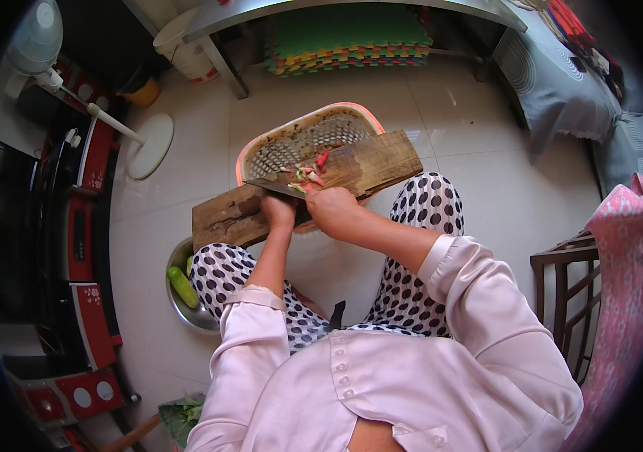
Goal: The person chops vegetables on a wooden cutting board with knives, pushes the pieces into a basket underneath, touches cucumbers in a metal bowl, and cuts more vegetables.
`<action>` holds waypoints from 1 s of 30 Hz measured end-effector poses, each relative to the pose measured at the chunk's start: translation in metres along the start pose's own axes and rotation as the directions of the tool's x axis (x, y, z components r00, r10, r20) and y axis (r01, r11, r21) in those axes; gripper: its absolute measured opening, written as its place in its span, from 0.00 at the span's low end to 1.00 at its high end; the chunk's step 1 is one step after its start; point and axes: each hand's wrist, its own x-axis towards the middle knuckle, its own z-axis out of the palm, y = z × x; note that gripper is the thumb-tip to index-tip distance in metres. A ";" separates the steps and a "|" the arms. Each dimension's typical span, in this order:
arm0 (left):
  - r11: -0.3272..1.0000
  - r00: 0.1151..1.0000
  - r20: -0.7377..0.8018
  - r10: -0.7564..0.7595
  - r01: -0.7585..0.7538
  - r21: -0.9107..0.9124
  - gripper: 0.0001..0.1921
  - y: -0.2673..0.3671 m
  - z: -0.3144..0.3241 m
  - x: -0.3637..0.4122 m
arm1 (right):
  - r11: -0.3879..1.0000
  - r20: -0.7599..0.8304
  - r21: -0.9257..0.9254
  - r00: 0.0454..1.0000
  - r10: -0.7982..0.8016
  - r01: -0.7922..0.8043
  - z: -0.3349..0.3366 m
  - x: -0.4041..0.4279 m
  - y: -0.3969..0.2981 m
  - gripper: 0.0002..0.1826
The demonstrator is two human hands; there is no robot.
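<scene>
A long wooden board [380, 161] lies aslant across the rim of a perforated plastic basket [298, 133] between my knees. My right hand [332, 209] grips the handle end of a knife, whose dark blade [273, 186] points left over the board. Just below the blade, my left hand [277, 210] rests at the board; its fingers are hidden behind the knife, so I cannot see whether they hold anything. Small red, white and green vegetable pieces [311, 174] are scattered on the wood beyond the blade.
By my left knee stands a steel bowl [205, 325] with green cucumber-like vegetables [182, 287]. A white fan [149, 147] stands on the tiled floor at left. Foam mats [349, 39] are stacked under a metal table [355, 7]. At right is a brown wooden frame [564, 257].
</scene>
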 end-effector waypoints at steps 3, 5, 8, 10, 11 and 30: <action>0.989 0.996 0.002 -0.090 0.090 -0.120 0.17 0.010 -0.004 -0.007 | 0.999 -0.070 0.037 0.997 -0.029 0.032 0.003 0.005 0.006 0.09; 0.993 0.993 -0.026 -0.111 0.112 0.028 0.12 0.002 -0.003 -0.004 | 0.997 -0.116 0.064 0.993 -0.028 0.035 0.000 0.011 0.011 0.08; 0.991 0.987 -0.143 -0.078 0.061 -0.118 0.09 -0.021 0.010 0.003 | 0.984 -0.123 0.176 0.992 -0.002 0.024 -0.005 0.016 0.020 0.09; 0.991 0.994 -0.087 -0.069 0.058 -0.122 0.08 -0.018 0.010 0.000 | 0.984 -0.107 0.177 0.994 0.008 0.011 -0.007 0.012 0.020 0.09; 0.991 0.998 -0.033 -0.060 0.056 -0.124 0.07 -0.017 0.010 0.000 | 0.984 -0.091 0.180 0.996 0.017 0.000 -0.007 0.009 0.019 0.10; 0.995 0.985 -0.151 0.084 -0.076 0.057 0.12 -0.015 0.015 0.004 | 0.991 -0.057 0.098 0.995 -0.082 0.088 -0.006 0.001 0.010 0.08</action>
